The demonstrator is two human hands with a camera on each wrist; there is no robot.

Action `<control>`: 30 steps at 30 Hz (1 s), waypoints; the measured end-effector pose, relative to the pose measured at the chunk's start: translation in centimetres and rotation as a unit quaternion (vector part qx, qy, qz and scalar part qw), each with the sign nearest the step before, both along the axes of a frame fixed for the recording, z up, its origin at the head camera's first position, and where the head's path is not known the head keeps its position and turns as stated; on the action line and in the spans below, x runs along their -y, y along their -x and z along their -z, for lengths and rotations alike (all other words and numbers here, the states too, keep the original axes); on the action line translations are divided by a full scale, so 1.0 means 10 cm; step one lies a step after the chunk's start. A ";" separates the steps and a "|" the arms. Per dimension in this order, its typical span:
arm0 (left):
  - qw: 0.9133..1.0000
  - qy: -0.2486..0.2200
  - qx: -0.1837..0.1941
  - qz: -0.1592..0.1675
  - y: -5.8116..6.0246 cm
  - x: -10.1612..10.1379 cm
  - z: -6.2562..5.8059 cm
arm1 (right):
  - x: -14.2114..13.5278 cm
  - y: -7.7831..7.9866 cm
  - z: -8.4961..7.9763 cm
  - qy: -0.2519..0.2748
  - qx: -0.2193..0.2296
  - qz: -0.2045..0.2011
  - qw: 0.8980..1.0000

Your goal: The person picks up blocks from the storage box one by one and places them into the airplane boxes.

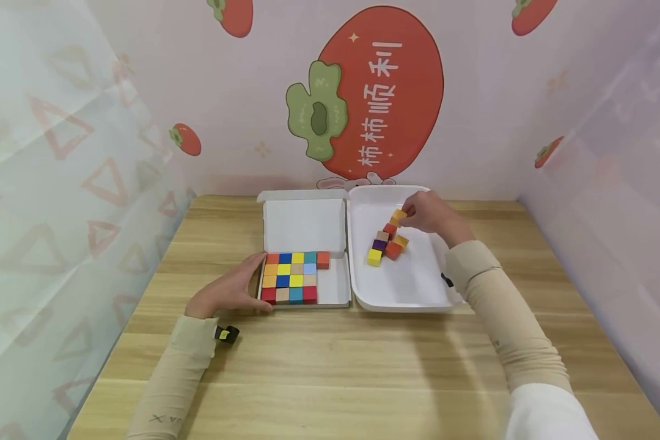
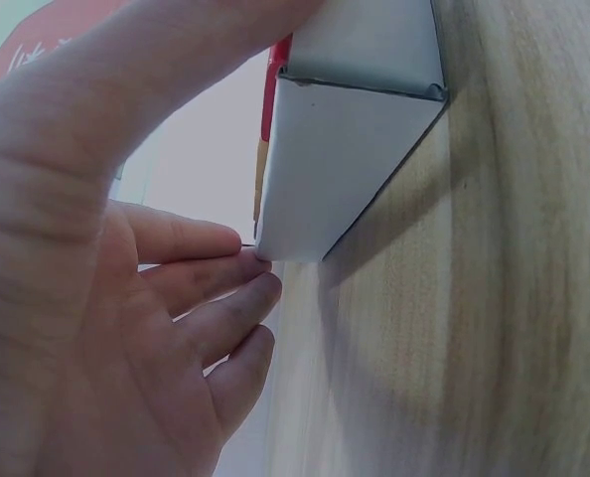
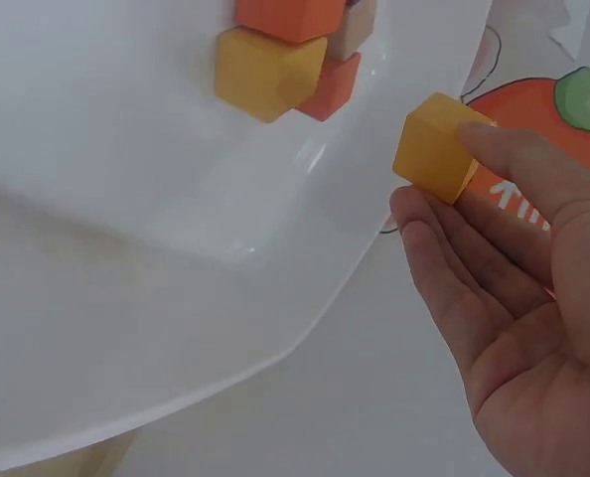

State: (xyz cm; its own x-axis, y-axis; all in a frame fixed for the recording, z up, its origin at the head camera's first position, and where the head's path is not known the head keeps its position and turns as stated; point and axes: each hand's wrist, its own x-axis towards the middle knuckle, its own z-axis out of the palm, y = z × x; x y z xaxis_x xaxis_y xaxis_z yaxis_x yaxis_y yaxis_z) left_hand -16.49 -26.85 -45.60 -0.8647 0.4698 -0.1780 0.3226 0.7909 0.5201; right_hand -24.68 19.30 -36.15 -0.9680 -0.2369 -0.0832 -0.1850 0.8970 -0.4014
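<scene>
My right hand [image 1: 431, 214] pinches a yellow-orange wooden cube [image 3: 434, 144] between thumb and fingertips, above the far part of a white plastic tray [image 1: 412, 284]. Below it in the tray lies a cluster of cubes, among them a yellow cube [image 1: 374, 257], a purple cube [image 1: 379, 244] and a red-orange cube [image 1: 393, 250]. Left of the tray stands a white cardboard box [image 1: 334, 287] with rows of coloured cubes [image 1: 290, 278] on its left side. My left hand [image 1: 233, 287] holds the box's left end, thumb at the front corner and fingers at the back corner.
The box's lid [image 1: 305, 225] is folded back towards the wall. Box and tray stand side by side on a wood-grain table [image 1: 330, 373]. A printed backdrop [image 1: 242, 110] rises behind, with fabric panels at both sides.
</scene>
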 end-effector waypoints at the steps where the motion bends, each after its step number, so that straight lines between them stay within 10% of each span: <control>1: 1.000 -0.001 0.000 0.000 0.00 0.00 0.00 | 0.04 -0.02 -0.03 -0.001 0.000 -0.011 1.000; 16: 1.000 -0.005 -0.001 -0.003 -0.01 0.01 0.01 | 0.74 -0.34 -0.26 0.038 0.008 -0.169 0.985; 30: 1.000 0.001 -0.001 0.002 0.02 0.01 0.01 | 1.37 -0.43 -0.11 -0.008 0.029 -0.243 0.970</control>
